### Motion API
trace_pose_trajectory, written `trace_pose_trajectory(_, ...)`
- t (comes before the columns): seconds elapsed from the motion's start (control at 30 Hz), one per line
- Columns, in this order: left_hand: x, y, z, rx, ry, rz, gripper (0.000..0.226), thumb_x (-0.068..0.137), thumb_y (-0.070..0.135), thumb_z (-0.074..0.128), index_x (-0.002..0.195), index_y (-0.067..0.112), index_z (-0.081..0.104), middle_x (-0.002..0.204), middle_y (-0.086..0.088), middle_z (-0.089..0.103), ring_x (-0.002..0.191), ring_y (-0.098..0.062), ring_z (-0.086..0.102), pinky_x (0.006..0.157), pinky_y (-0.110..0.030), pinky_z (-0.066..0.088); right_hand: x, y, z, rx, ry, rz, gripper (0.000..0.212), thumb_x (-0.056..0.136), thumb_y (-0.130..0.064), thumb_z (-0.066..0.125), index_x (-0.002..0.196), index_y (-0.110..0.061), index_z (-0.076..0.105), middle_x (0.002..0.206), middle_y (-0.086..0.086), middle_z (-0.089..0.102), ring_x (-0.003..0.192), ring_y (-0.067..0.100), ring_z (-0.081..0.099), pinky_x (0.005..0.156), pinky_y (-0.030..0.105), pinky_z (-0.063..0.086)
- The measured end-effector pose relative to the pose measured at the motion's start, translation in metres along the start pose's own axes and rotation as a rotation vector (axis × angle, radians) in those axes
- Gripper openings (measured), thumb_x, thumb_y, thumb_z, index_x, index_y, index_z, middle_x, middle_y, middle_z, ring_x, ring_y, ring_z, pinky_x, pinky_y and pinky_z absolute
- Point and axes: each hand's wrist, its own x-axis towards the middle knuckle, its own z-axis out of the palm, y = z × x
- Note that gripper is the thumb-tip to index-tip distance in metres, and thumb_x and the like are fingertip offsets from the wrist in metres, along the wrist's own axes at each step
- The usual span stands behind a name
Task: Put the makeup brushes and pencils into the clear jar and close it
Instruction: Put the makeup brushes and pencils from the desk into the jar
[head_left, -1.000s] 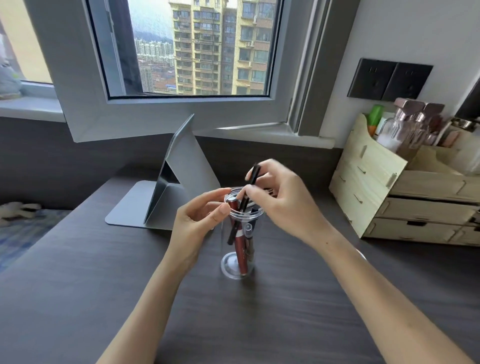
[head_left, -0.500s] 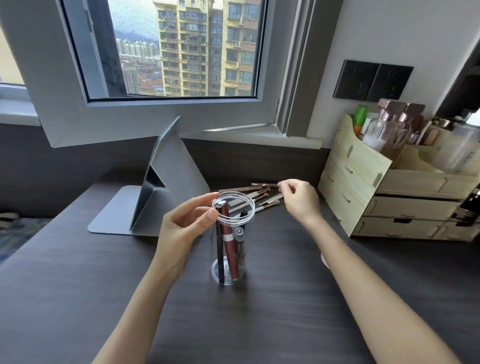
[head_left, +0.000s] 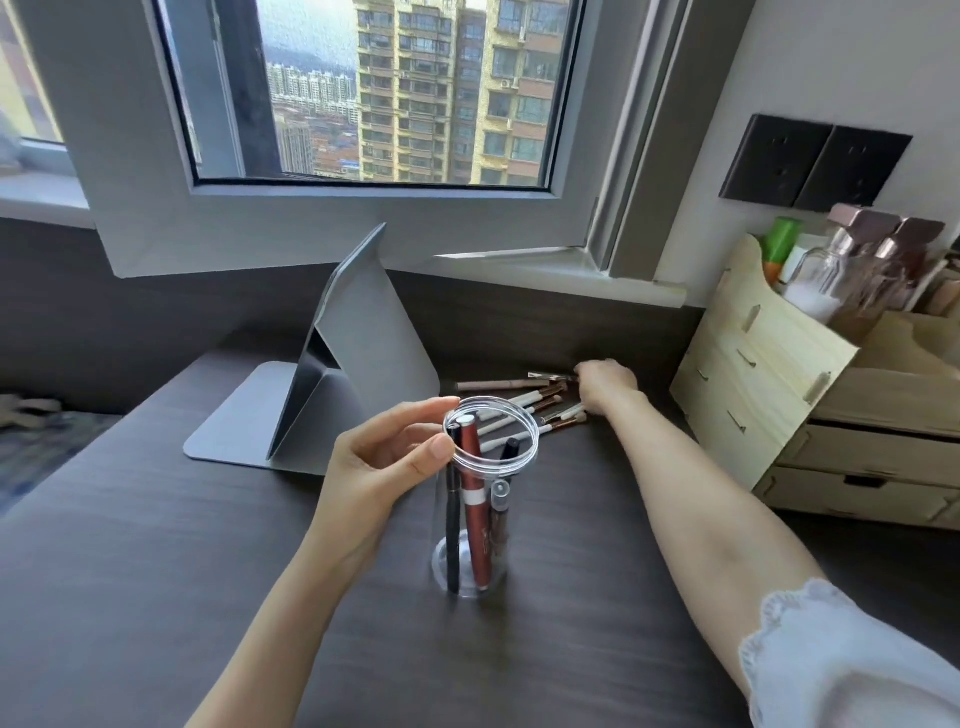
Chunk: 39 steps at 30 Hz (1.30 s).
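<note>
A tall clear jar (head_left: 519, 422) stands upright on the dark desk, its mouth uncovered. Inside it lean a red tube (head_left: 477, 525), a black pencil (head_left: 453, 519) and a small clear-capped tube (head_left: 500, 512). My left hand (head_left: 382, 467) grips the jar's rim from the left with thumb and fingers. Behind the jar lies a loose pile of white-handled makeup brushes (head_left: 535, 402). My right hand (head_left: 605, 383) rests on the right end of that pile, fingers curled down onto the brushes; whether it has one pinched is hidden. No lid is visible.
A grey folding stand (head_left: 358, 358) stands left of the brushes. A pale wooden drawer organiser (head_left: 779, 384) with bottles on top fills the right side. An opened window sash (head_left: 332, 223) hangs over the desk's back edge.
My right hand dropped the black pencil into the jar, then reached back and to the right onto the brush pile. My left hand has stayed on the jar's rim.
</note>
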Motion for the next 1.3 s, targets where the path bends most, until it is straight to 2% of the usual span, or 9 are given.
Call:
trace_pose_trajectory(0.3,0.003,-0.001,0.0,0.02,-0.009,0.009,0.042,0.058,0.048,0.079,0.094,0.027,0.074,0.088,0.008,0.078,0.085,-0.01,0.071,0.071,-0.017,0.053,0.016,0.009,0.021,-0.11,0.34,-0.058,0.026,0.09,-0.007,0.047,0.112,-0.008,0.063,0.117,0.013,0.062,0.112,0.033,0.053,0.091,0.039,0.042)
trace_pose_trajectory(0.43,0.001,0.0,-0.001,0.015,-0.018,0.017,0.042,0.059,0.047,0.079,0.095,0.025,0.074,0.088,0.008,0.077,0.085,-0.01,0.071,0.072,-0.018,0.053,-0.025,0.006,-0.004,0.33,0.497,-0.063,0.024,0.098,-0.024,0.042,0.114,-0.013,0.056,0.107,0.011,0.067,0.097,0.035,0.061,0.075,0.038,0.043)
trace_pose_trajectory(0.53,0.0,0.001,0.0,0.009,-0.021,0.017,0.042,0.06,0.045,0.079,0.096,0.024,0.074,0.089,0.007,0.077,0.084,-0.011,0.071,0.072,-0.019,0.053,-0.084,0.007,-0.032,0.778,0.555,-0.218,0.019,0.094,-0.023,0.053,0.108,-0.018,0.065,0.073,-0.012,0.063,0.07,0.003,0.061,0.066,0.022,0.042)
trace_pose_trajectory(0.6,-0.001,0.002,0.0,0.003,-0.025,0.016,0.04,0.061,0.041,0.079,0.096,0.023,0.074,0.089,0.007,0.077,0.084,-0.01,0.071,0.072,-0.018,0.053,-0.133,0.006,-0.053,1.092,0.467,-0.328,0.017,0.091,-0.022,0.059,0.105,-0.022,0.069,0.057,-0.021,0.056,0.055,-0.005,0.054,0.058,0.005,0.038)
trace_pose_trajectory(0.7,-0.002,0.002,0.001,0.003,-0.011,0.011,0.031,0.066,0.022,0.078,0.096,0.018,0.074,0.087,0.006,0.078,0.082,-0.01,0.071,0.072,-0.017,0.052,-0.19,0.008,-0.077,1.294,0.205,-0.463,0.018,0.079,-0.034,0.061,0.096,-0.029,0.066,0.05,-0.014,0.045,0.045,0.004,0.034,0.044,0.013,0.03)
trace_pose_trajectory(0.9,-0.004,0.003,0.003,0.01,0.01,0.002,0.025,0.075,0.005,0.066,0.096,0.016,0.073,0.082,0.005,0.078,0.078,-0.009,0.07,0.071,-0.017,0.052,-0.221,-0.006,-0.1,1.113,0.284,-0.516,0.026,0.067,-0.043,0.065,0.075,-0.019,0.061,0.046,-0.009,0.048,0.043,0.007,0.036,0.043,0.013,0.031)
trace_pose_trajectory(1.07,-0.003,0.003,0.003,-0.005,0.012,-0.002,0.026,0.073,0.005,0.071,0.097,0.014,0.073,0.083,0.002,0.078,0.077,-0.011,0.07,0.07,-0.019,0.053,-0.206,-0.037,-0.098,0.832,0.262,-0.653,0.014,0.091,-0.033,0.055,0.09,-0.022,0.064,0.064,-0.02,0.06,0.057,0.003,0.052,0.056,0.013,0.04)
trace_pose_trajectory(1.17,-0.004,0.004,0.003,-0.01,-0.001,0.007,0.029,0.072,0.009,0.065,0.101,0.009,0.071,0.085,0.002,0.078,0.08,-0.012,0.071,0.071,-0.019,0.053,-0.203,-0.051,-0.093,0.572,0.286,-0.699,0.017,0.095,-0.029,0.051,0.101,-0.018,0.062,0.082,-0.009,0.063,0.073,0.007,0.054,0.069,0.026,0.044)
trace_pose_trajectory(1.3,-0.003,0.002,0.002,0.006,-0.004,0.002,0.029,0.073,0.01,0.073,0.102,0.01,0.07,0.086,0.002,0.078,0.083,-0.013,0.071,0.073,-0.019,0.053,-0.206,-0.055,-0.095,0.612,0.259,-0.754,0.018,0.089,-0.033,0.059,0.093,-0.015,0.058,0.076,-0.005,0.06,0.064,0.005,0.047,0.061,0.02,0.039)
